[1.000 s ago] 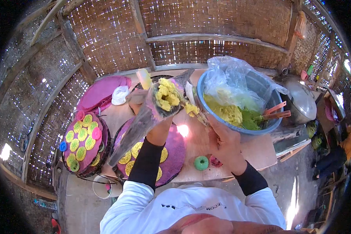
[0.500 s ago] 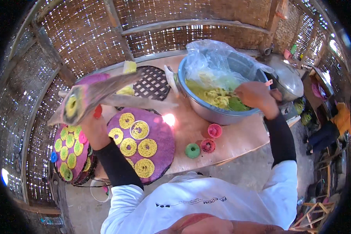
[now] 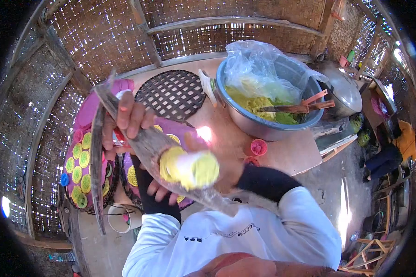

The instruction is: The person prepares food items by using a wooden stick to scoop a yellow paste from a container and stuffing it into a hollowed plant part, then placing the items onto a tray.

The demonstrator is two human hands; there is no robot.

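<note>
My left hand (image 3: 128, 121) is closed around the upper end of a long wooden hand press (image 3: 145, 145), which slants down toward my chest. The press's second, thinner wooden arm (image 3: 97, 161) hangs apart on the left. At its middle sits yellow-green dough (image 3: 205, 170) with a smeared white band, perhaps a tube. Blurred, my right hand (image 3: 229, 174) is at the press's lower part; fingertips show on its far side beside my left sleeve. A grey tub (image 3: 263, 131) holds yellow-green dough, with a flat wooden stick (image 3: 286, 109) and a pink-handled tool (image 3: 315, 97) across its rim.
Left lie purple-covered round trays (image 3: 93, 182) with yellow-green noodle rounds. A black woven tray (image 3: 171, 94) is behind the press. Clear plastic (image 3: 268, 69) drapes into the tub. A pink cup (image 3: 259, 147) stands near the table edge. Right are a lidded pot (image 3: 344, 94) and a person (image 3: 383, 157).
My right hand has let go of the tool in the tub and moved left to the press. The press has swung down toward my chest, its two arms now apart.
</note>
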